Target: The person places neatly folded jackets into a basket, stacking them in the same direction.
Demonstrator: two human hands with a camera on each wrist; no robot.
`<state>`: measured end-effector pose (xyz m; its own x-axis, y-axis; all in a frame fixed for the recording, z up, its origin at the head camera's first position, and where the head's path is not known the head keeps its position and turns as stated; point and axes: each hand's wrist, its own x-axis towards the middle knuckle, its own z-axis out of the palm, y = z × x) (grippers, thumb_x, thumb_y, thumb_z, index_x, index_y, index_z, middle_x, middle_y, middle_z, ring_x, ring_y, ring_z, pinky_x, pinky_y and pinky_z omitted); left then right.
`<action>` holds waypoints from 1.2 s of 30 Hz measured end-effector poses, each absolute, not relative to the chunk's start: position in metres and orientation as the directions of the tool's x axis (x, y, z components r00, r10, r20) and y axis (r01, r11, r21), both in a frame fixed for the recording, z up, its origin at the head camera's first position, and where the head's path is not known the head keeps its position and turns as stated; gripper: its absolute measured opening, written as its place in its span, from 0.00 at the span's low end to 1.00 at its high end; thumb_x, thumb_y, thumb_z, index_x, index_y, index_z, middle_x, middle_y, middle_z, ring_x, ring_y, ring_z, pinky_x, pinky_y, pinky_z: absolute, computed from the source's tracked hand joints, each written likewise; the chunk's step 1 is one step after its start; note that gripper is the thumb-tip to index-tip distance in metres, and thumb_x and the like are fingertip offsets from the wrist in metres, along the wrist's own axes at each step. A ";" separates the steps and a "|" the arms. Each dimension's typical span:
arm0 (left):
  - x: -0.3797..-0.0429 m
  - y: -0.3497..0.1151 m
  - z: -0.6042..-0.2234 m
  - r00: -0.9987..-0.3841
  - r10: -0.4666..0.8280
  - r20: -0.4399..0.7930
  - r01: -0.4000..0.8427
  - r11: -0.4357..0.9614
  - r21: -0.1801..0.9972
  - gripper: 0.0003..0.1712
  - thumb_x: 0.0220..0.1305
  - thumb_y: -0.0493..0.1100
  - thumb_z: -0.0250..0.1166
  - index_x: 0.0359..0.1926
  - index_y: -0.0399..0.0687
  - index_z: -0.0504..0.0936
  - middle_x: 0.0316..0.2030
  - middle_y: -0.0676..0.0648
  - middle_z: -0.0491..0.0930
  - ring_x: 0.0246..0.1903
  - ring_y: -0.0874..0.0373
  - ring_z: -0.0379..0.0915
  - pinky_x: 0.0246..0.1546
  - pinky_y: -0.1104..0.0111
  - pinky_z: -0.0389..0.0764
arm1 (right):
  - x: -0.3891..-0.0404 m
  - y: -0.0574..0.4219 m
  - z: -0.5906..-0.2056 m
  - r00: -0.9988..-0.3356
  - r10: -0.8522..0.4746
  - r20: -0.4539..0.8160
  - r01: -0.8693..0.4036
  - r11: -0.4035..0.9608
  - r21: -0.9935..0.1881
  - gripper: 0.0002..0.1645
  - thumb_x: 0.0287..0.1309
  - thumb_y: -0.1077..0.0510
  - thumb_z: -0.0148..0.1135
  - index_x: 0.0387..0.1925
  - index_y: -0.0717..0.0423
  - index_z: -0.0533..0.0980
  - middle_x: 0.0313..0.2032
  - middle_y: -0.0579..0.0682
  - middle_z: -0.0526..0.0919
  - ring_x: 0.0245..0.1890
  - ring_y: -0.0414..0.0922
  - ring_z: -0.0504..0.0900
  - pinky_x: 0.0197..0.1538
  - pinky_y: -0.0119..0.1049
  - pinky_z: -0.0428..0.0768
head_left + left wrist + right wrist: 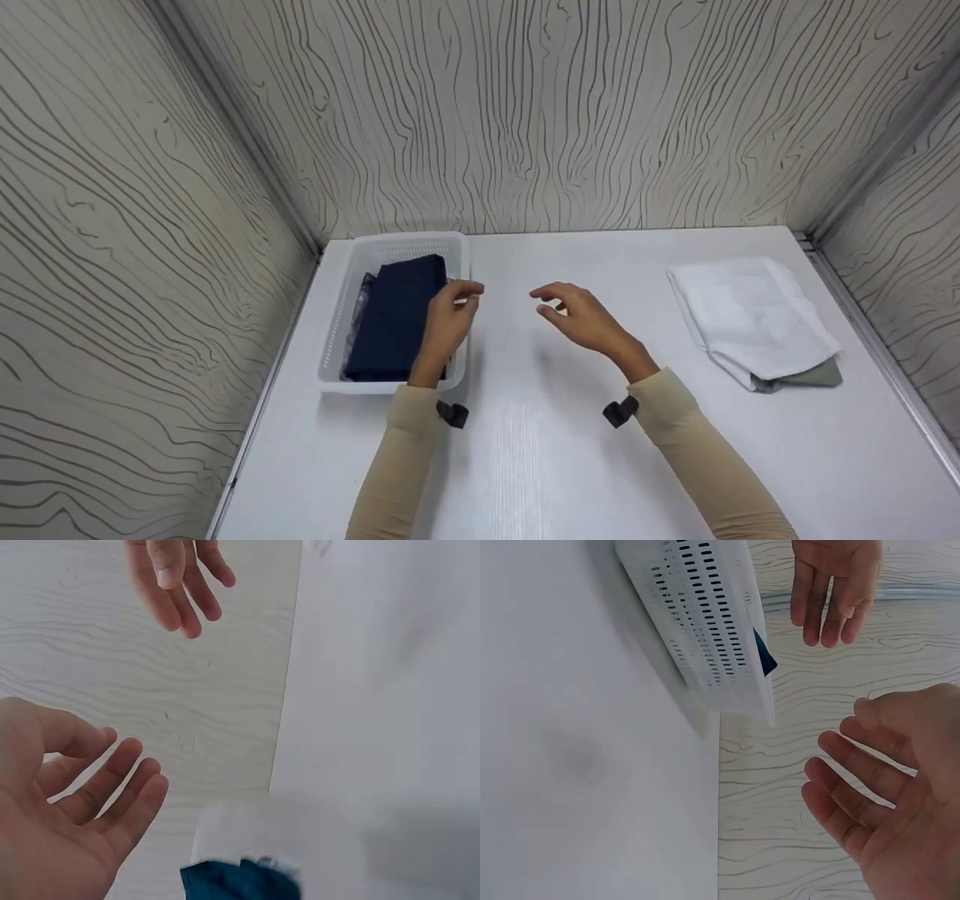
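Both hands hover over the white table, facing each other with nothing between them. My left hand (450, 319) overlaps the right side of a white perforated basket (330, 352) in the head view, its fingers loosely bent. Inside the basket lies folded dark navy cloth (397, 315), with a crinkled clear-and-dark edge along its left. My right hand (581, 315) is in the middle, to the right of the basket, fingers relaxed and apart from the thumb. In the right wrist view, the spread fingers (847, 787) hold nothing. The left wrist view likewise shows an unoccupied left palm (67, 832).
A folded white cloth (757, 315) lies at the table's right, with a grey-green cloth (814, 376) showing from under its front corner. Wood-patterned panels (495, 120) enclose the white table (525, 465) at the back and both sides.
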<state>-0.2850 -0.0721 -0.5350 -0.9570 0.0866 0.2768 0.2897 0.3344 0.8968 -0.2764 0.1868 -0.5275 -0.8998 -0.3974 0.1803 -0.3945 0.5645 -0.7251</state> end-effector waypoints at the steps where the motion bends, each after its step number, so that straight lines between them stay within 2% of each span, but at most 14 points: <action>1: -0.284 -0.065 -0.536 -0.957 0.090 0.276 0.290 0.319 0.902 0.11 0.74 0.30 0.61 0.52 0.35 0.87 0.51 0.37 0.87 0.55 0.44 0.84 0.58 0.55 0.86 | -0.274 0.193 -0.528 -0.906 -0.383 0.181 -0.386 0.569 -0.726 0.20 0.77 0.59 0.62 0.65 0.58 0.81 0.61 0.57 0.85 0.61 0.58 0.83 0.63 0.57 0.82; 6: -0.281 -0.030 -0.539 -0.959 0.118 0.259 0.282 0.286 0.916 0.11 0.74 0.30 0.61 0.51 0.35 0.87 0.50 0.38 0.88 0.53 0.45 0.85 0.56 0.56 0.86 | -0.261 0.219 -0.535 -0.928 -0.333 0.165 -0.343 0.593 -0.728 0.20 0.76 0.59 0.62 0.65 0.59 0.80 0.61 0.57 0.85 0.61 0.57 0.84 0.62 0.57 0.83; 12: -0.278 0.009 -0.544 -0.965 0.162 0.206 0.245 0.277 0.929 0.11 0.76 0.32 0.60 0.51 0.39 0.87 0.49 0.42 0.89 0.51 0.51 0.85 0.52 0.64 0.85 | -0.252 0.251 -0.544 -0.943 -0.274 0.188 -0.322 0.616 -0.719 0.19 0.77 0.60 0.61 0.64 0.59 0.80 0.61 0.58 0.86 0.59 0.56 0.85 0.59 0.53 0.84; 15: -0.277 0.026 -0.546 -0.965 0.193 0.177 0.227 0.275 0.934 0.11 0.77 0.33 0.60 0.52 0.40 0.87 0.49 0.44 0.89 0.51 0.55 0.85 0.50 0.68 0.84 | -0.248 0.273 -0.547 -0.952 -0.223 0.210 -0.305 0.636 -0.708 0.19 0.77 0.61 0.61 0.64 0.61 0.80 0.60 0.60 0.86 0.58 0.58 0.85 0.56 0.45 0.85; 20: -0.278 0.046 -0.552 -0.956 0.249 0.152 0.217 0.257 0.942 0.11 0.78 0.35 0.60 0.54 0.44 0.86 0.49 0.47 0.89 0.50 0.61 0.84 0.52 0.71 0.83 | -0.242 0.312 -0.547 -0.969 -0.125 0.214 -0.243 0.658 -0.713 0.20 0.79 0.58 0.59 0.65 0.63 0.79 0.62 0.61 0.85 0.58 0.57 0.84 0.52 0.24 0.78; 21: -0.278 0.049 -0.553 -0.954 0.260 0.147 0.214 0.250 0.944 0.11 0.78 0.35 0.60 0.55 0.44 0.86 0.49 0.48 0.89 0.50 0.61 0.84 0.52 0.71 0.83 | -0.240 0.321 -0.547 -0.972 -0.104 0.212 -0.227 0.661 -0.715 0.21 0.80 0.58 0.58 0.66 0.62 0.79 0.63 0.61 0.84 0.58 0.54 0.83 0.51 0.20 0.76; 24: -0.278 0.058 -0.557 -0.947 0.295 0.124 0.196 0.229 0.953 0.13 0.79 0.36 0.59 0.57 0.45 0.85 0.49 0.48 0.88 0.49 0.63 0.83 0.51 0.71 0.83 | -0.235 0.347 -0.548 -0.975 -0.040 0.220 -0.189 0.675 -0.713 0.22 0.80 0.54 0.57 0.66 0.61 0.79 0.63 0.61 0.84 0.56 0.36 0.81 0.49 0.14 0.72; 28: -0.279 0.071 -0.562 -0.946 0.315 0.081 0.149 0.199 0.968 0.14 0.80 0.37 0.59 0.59 0.45 0.84 0.48 0.50 0.86 0.46 0.66 0.82 0.46 0.72 0.83 | -0.228 0.382 -0.550 -0.972 0.042 0.230 -0.139 0.690 -0.710 0.23 0.81 0.52 0.56 0.67 0.60 0.79 0.64 0.64 0.83 0.50 0.16 0.70 0.49 0.11 0.69; 30: -0.280 0.080 -0.564 -0.948 0.313 0.059 0.121 0.182 0.976 0.13 0.79 0.38 0.59 0.59 0.44 0.84 0.47 0.50 0.86 0.44 0.66 0.82 0.45 0.72 0.83 | -0.224 0.398 -0.552 -0.971 0.079 0.225 -0.108 0.695 -0.710 0.24 0.81 0.51 0.56 0.67 0.61 0.78 0.64 0.65 0.82 0.48 0.12 0.66 0.49 0.11 0.69; 36: -0.281 0.106 -0.567 -0.955 0.295 -0.011 0.047 0.188 0.981 0.11 0.77 0.39 0.62 0.56 0.48 0.84 0.44 0.52 0.85 0.42 0.66 0.83 0.46 0.71 0.83 | -0.216 0.435 -0.557 -0.964 0.199 0.177 0.018 0.713 -0.701 0.26 0.82 0.49 0.53 0.68 0.62 0.77 0.66 0.67 0.80 0.46 0.12 0.62 0.48 0.15 0.68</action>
<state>-0.2806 0.1065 -0.5668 -0.9553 0.2953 -0.0111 0.0467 0.1881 0.9810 -0.2160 0.4350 -0.5571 -0.9639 0.1989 0.1769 0.0185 0.7130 -0.7009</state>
